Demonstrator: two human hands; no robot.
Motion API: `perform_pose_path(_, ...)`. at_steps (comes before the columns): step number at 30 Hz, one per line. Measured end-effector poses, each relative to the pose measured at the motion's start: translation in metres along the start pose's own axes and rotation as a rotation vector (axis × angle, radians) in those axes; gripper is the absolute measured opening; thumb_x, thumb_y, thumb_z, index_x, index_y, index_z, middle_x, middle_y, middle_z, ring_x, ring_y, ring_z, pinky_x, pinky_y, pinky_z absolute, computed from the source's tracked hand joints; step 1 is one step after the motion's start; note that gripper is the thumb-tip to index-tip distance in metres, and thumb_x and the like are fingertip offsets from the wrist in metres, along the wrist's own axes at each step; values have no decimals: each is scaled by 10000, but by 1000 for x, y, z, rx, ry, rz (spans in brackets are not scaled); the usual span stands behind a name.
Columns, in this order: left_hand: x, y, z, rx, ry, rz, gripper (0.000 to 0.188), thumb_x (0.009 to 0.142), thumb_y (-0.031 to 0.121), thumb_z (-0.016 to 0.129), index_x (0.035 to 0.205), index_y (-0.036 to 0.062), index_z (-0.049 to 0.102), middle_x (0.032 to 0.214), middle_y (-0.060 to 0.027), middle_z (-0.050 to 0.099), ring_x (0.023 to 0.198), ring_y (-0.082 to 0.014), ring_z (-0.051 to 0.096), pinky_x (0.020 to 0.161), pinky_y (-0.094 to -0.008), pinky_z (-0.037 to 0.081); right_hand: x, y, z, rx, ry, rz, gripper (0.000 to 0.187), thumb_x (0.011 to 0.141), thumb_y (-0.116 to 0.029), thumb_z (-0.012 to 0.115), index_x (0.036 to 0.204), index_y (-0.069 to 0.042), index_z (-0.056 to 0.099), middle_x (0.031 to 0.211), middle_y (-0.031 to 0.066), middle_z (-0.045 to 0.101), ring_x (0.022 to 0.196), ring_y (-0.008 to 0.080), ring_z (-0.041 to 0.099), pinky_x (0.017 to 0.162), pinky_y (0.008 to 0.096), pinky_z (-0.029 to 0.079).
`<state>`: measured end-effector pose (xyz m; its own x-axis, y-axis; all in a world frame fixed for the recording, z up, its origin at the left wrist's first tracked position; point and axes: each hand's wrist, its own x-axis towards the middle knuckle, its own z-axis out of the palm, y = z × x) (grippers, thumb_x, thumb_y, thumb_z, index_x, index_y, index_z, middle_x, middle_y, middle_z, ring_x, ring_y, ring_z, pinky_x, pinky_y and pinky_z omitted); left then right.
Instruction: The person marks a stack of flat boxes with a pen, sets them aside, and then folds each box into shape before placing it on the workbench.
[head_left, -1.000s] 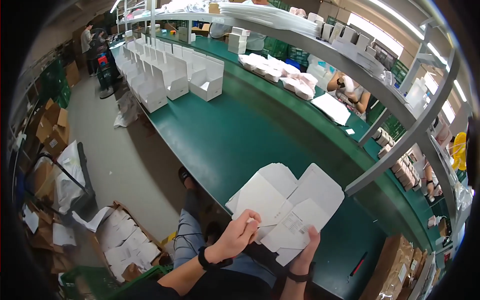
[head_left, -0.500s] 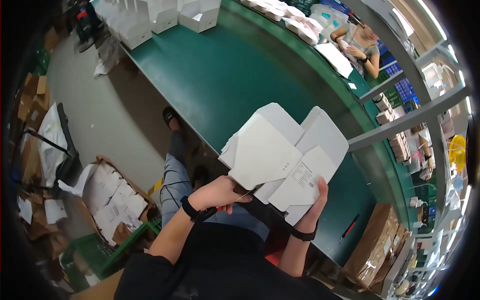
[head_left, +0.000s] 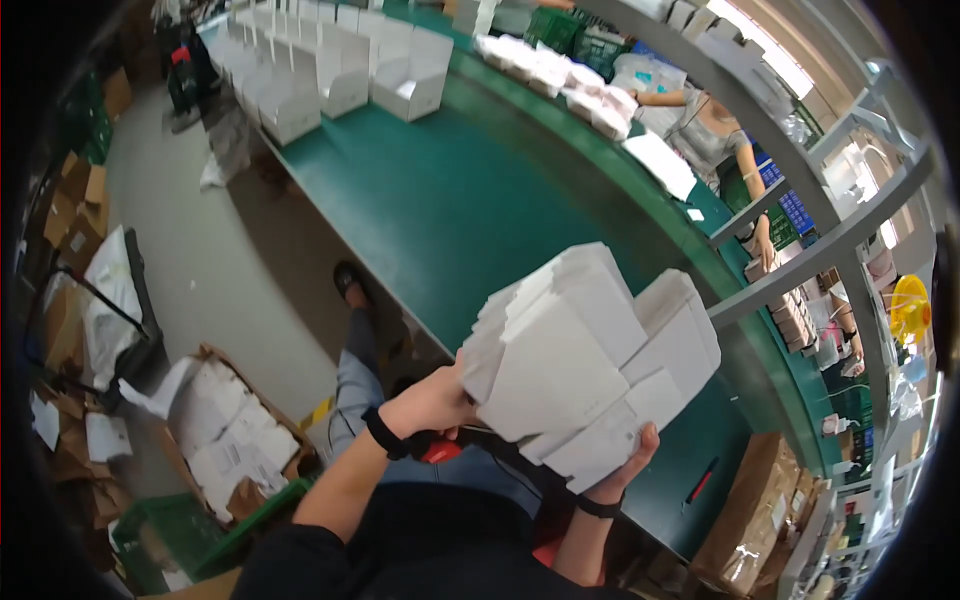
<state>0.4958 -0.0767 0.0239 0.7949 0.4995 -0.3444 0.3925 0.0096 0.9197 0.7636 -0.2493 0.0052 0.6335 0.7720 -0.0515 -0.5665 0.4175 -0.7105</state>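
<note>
Between my hands, over the near edge of the green table, is a thick stack of flat white carton blanks, tilted so that its layered edges show. My left hand grips its left side, thumb up along the edge and the other fingers partly hidden below. At the lower right corner, my right hand holds the stack from beneath, with fingertips showing on top. The blanks' flaps stick out unevenly toward the right.
Folded white boxes stand open at the table's far left. A red pen-shaped tool lies by a brown carton. On the floor, a carton holds white blanks. A grey metal frame rises at right; a co-worker sits beyond.
The stack has tipped up, showing more of its layered edges. My left hand has moved from the lower edge onto the stack's left side. The co-worker's arms have spread apart.
</note>
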Motion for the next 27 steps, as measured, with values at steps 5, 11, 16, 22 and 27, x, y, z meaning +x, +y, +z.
perform_pose_path(5,65,-89,-1,-800,387,177,662,932,119,739,1477,-59,409,1158,-139,692,944,-216,698,727,-340,585,2,11,-40,12,-135,-37,680,894,-458,645,1383,8,574,1265,169,695,1122,341,695,972,459,574)
perform_pose_path(11,1,-61,26,-111,242,359,509,918,246,803,1323,23,589,1120,-89,690,854,-163,657,550,-282,521,-3,6,-36,4,-46,-121,677,843,-395,672,1382,4,576,1233,161,710,1101,334,703,960,462,575)
perform_pose_path(16,-29,57,34,196,-147,-166,444,865,362,863,1108,40,678,878,-74,678,639,-125,586,528,-288,479,-5,-18,-17,25,-54,-92,722,802,-299,726,1403,33,504,1256,169,648,1111,296,681,951,416,565)
perform_pose_path(22,-28,40,16,321,-502,-235,451,842,419,866,1004,19,736,596,-17,606,522,-127,553,504,-300,426,-11,-17,-7,-68,-30,-114,809,793,-329,746,1463,14,450,1318,170,594,1201,275,617,1022,402,510)
perform_pose_path(27,-28,46,41,317,-386,-30,517,813,444,891,1044,6,740,639,-27,639,565,-133,582,547,-295,464,-12,-24,20,-86,39,-106,892,785,-346,760,1519,0,389,1375,167,552,1249,269,576,1050,396,479)
